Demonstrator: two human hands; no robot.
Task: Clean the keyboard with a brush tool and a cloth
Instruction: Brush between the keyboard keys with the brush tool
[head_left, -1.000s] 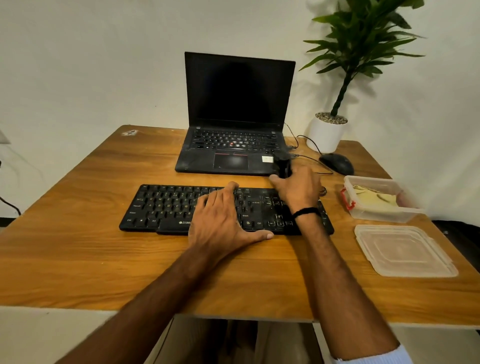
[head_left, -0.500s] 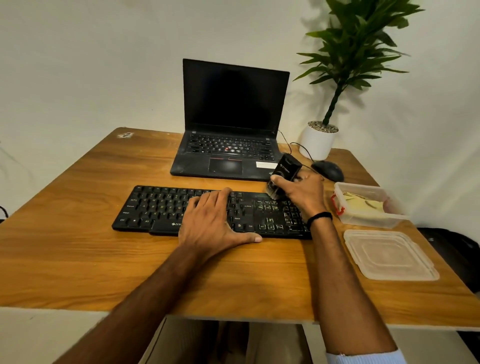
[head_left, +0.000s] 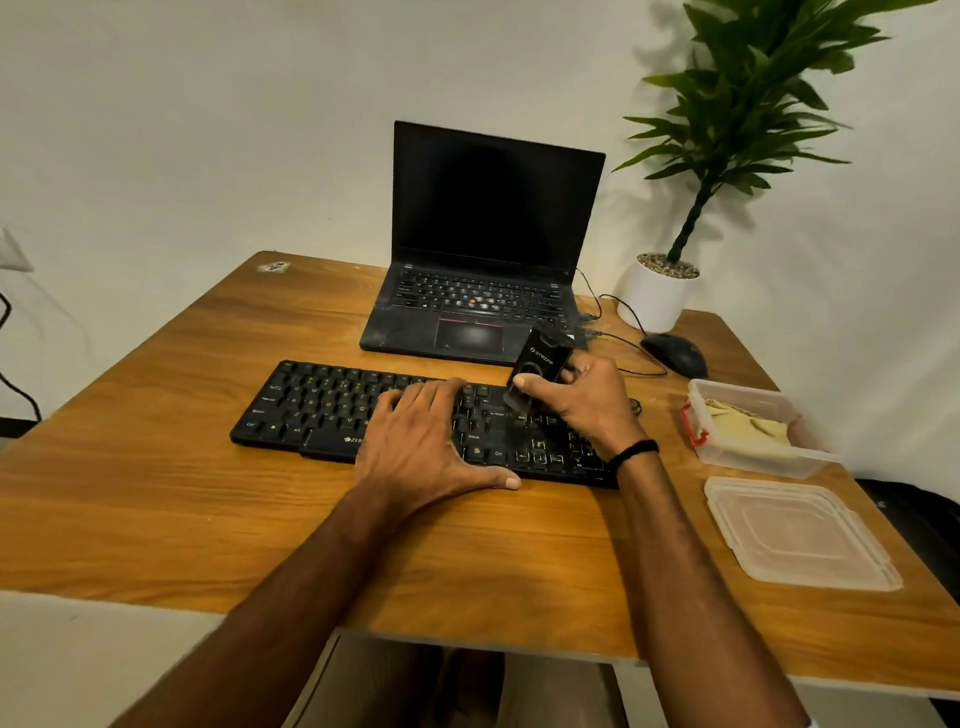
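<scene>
keyboard: long black plastic full-size keyboard (head_left: 363, 410) lying flat on the wooden table (head_left: 156, 493), pretty much centred in front of the person; its right end is partly hidden under the right wrist

left hand: left hand (head_left: 426, 441) is flat on the middle of the keyboard, palm down, fingers spread and stretched toward the top rows; thumb sticks out to the right along the front edge; it isn't gripping anything, just pressing down

right hand: right hand (head_left: 582, 400) is wrapped tight around a small black rectangular brush tool (head_left: 537, 366), thumb across its front face, other fingers curled behind; there's a black band on the wrist

brush tool: tilted, top end leaning away toward the laptop, lower end down on the keys in the right part of the keyboard; white logo on the face, too blurry for me to read; can't really make out the bristles

cloth: yellowish folded cloth (head_left: 748, 421) sitting inside a clear plastic box with a red clip (head_left: 698, 423), off to the right of the keyboard, well apart from both hands

lid: clear plastic lid (head_left: 795, 535) lying flat on the table, just in front of the box

behind the keyboard: open black laptop (head_left: 488, 249) with a dark screen; right of it a black mouse (head_left: 675, 353) on a cable, and a green plant in a white pot (head_left: 654, 296) at the back corner
</scene>
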